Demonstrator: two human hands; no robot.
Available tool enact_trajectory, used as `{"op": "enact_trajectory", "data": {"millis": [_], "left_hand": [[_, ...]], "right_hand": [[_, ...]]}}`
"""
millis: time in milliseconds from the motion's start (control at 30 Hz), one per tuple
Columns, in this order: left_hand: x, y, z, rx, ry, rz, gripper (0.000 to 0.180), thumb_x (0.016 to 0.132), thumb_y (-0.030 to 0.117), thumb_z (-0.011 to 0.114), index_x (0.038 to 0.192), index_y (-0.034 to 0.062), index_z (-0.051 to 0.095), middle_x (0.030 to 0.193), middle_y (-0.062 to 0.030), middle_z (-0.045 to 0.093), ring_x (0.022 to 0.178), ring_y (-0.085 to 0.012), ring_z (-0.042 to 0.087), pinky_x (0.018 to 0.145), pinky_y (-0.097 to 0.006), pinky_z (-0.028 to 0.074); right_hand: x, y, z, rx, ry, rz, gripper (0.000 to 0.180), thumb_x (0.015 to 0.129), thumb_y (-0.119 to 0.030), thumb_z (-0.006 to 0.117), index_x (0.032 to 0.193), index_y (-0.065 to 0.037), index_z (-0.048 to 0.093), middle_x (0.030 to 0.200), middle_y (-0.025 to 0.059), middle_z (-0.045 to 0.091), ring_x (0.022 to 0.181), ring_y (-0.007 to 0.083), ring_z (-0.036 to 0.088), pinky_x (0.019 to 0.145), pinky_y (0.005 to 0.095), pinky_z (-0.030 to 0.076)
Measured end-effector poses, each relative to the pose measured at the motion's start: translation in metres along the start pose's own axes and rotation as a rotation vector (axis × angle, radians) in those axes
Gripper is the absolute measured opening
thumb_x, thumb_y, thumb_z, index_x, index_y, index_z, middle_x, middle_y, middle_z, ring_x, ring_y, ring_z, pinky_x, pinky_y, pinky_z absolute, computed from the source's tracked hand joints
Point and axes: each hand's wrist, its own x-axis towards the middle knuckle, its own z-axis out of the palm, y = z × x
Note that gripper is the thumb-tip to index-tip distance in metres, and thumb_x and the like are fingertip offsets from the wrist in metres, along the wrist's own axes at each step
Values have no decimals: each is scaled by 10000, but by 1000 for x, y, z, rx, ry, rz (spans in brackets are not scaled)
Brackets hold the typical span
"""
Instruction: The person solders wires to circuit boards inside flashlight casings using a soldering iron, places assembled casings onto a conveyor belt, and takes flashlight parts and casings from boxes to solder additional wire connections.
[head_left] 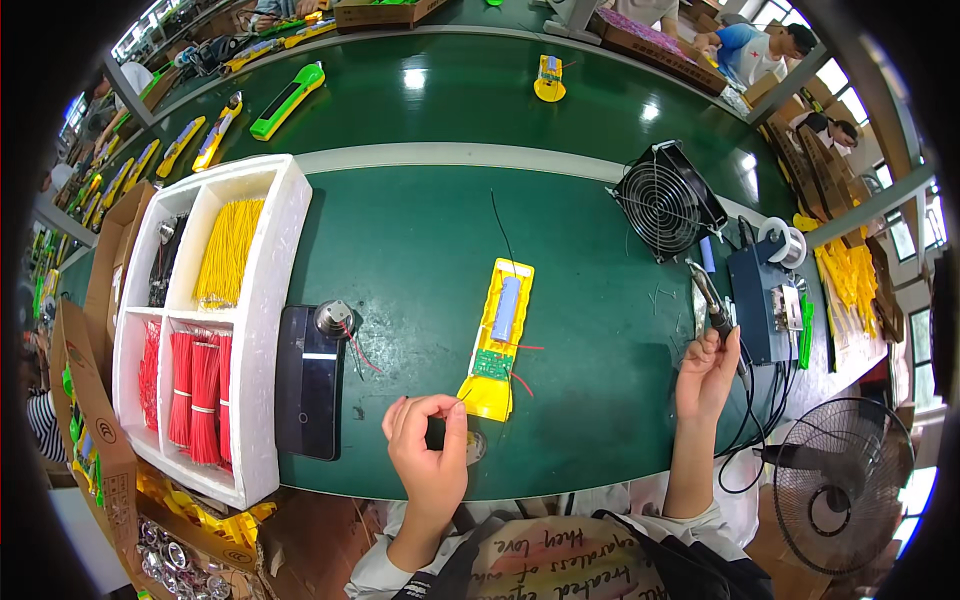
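Note:
My right hand [708, 372] grips a soldering iron [708, 295] by its dark handle at the right of the bench, its tip pointing up and away. The left hand [430, 440] is closed in a pinch just below a yellow tool casing [488, 399]; a thin dark wire [464, 396] shows at its fingertips. Inside the casing lie a lilac battery cell [507, 308] and a green circuit board [492, 364]. Red wires stick out from the board's right side, and a black wire [501, 222] runs from the casing's far end. Partly hidden beside my left hand is a round metal part [476, 447].
A white foam box [265, 400] of yellow, red and black wires stands left. Beside it lies a phone [308, 390] with a small motor [334, 318] on it. A cooling fan [668, 200], soldering station [765, 300] and solder spool [783, 243] stand right. Co-workers sit beyond.

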Motion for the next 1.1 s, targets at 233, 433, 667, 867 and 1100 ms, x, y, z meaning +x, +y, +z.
{"op": "enact_trajectory", "data": {"millis": [233, 433, 667, 867, 1100], "left_hand": [[2, 5, 2, 29, 70, 44, 51, 729, 11, 613, 755, 18, 570, 680, -56, 524, 655, -174, 496, 654, -285, 390], [0, 3, 4, 22, 97, -17, 84, 677, -9, 652, 734, 32, 606, 674, -27, 506, 587, -125, 482, 561, -242, 385], [13, 11, 6, 85, 22, -30, 97, 634, 52, 686, 682, 81, 607, 599, 12, 471, 549, -120, 452, 670, -282, 314], [17, 13, 9, 129, -11, -58, 96, 628, 67, 682, 650, 83, 590, 574, 17, 427, 539, -119, 425, 676, -292, 287], [21, 16, 9, 149, -16, -92, 102, 617, 74, 685, 626, 88, 584, 563, 26, 417, 530, -119, 409, 667, -291, 281]], "right_hand": [[-18, 1, 9, -426, 3, -171, 128, 890, -184, 471, 916, -59, 473, 653, 44, 523, 539, 80, 421, 494, 191, 338], [-61, -6, 35, -600, -84, -326, 154, 858, -161, 454, 879, -14, 412, 570, 51, 437, 413, 80, 375, 386, 181, 303], [-84, -5, 68, -808, -265, -318, 260, 811, -205, 531, 832, -13, 357, 567, 81, 456, 397, 99, 444, 365, 177, 368], [-84, 21, 85, -930, -383, -164, 262, 799, -155, 574, 820, 9, 370, 579, 123, 528, 424, 120, 513, 389, 195, 421], [-78, 34, 82, -966, -447, -14, 246, 781, -102, 589, 809, 16, 375, 618, 121, 537, 463, 128, 550, 426, 206, 461]]}}
